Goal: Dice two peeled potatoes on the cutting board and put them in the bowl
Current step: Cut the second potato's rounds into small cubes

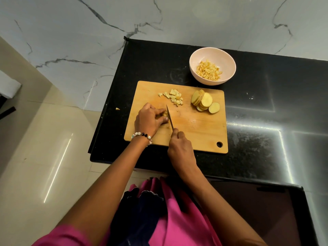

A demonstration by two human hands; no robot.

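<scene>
On the wooden cutting board (195, 128) my left hand (150, 119) holds down a small piece of potato (165, 113), mostly hidden under the fingers. My right hand (179, 146) grips the handle of a knife (169, 118), whose blade stands against that piece. A heap of diced potato (173, 98) lies at the board's far middle. Several round potato slices (204, 102) lean together at the far right of the board. Behind the board a pale pink bowl (195, 59) holds diced potato (209, 70).
The board lies on a black granite counter (257, 107). One stray potato bit (117, 108) sits at the counter's left edge, with tiled floor (44, 148) below. A marble wall (159, 18) rises behind. The counter's near edge runs just before my body.
</scene>
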